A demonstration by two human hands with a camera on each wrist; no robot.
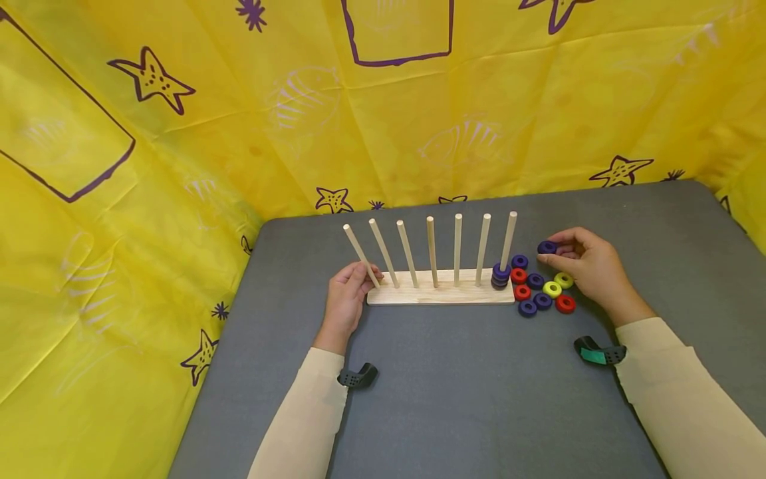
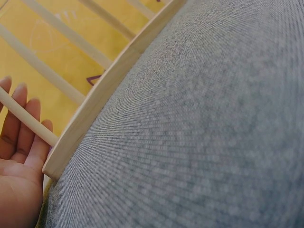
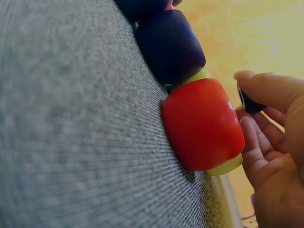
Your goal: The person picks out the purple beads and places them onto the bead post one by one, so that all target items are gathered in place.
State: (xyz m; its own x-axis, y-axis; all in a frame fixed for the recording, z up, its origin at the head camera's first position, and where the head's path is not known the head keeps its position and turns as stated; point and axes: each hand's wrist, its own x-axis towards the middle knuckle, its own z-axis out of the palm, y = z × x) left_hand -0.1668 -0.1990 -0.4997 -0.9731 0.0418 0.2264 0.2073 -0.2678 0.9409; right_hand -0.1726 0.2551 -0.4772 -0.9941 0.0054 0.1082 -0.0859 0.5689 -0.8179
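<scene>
My right hand [image 1: 589, 263] pinches a dark purple ring [image 1: 547, 247] between thumb and fingers, raised beside the loose rings; in the right wrist view only the ring's dark edge [image 3: 251, 102] shows. My left hand [image 1: 347, 296] is at the left end of a wooden peg stand [image 1: 439, 293]. Its fingers [image 2: 35, 114] pass behind the leftmost peg [image 2: 28, 118], loosely extended in the left wrist view; the thumb is out of that view. The stand has several upright pegs. A short stack of purple rings [image 1: 500, 276] sits on the rightmost peg [image 1: 509, 239].
Right of the stand lie several loose purple rings [image 1: 527, 308], three red rings [image 1: 565, 304] and two yellow rings [image 1: 552, 289], close together. Everything stands on a grey table [image 1: 449, 399]. Yellow printed cloth [image 1: 389, 133] hangs behind and to the left.
</scene>
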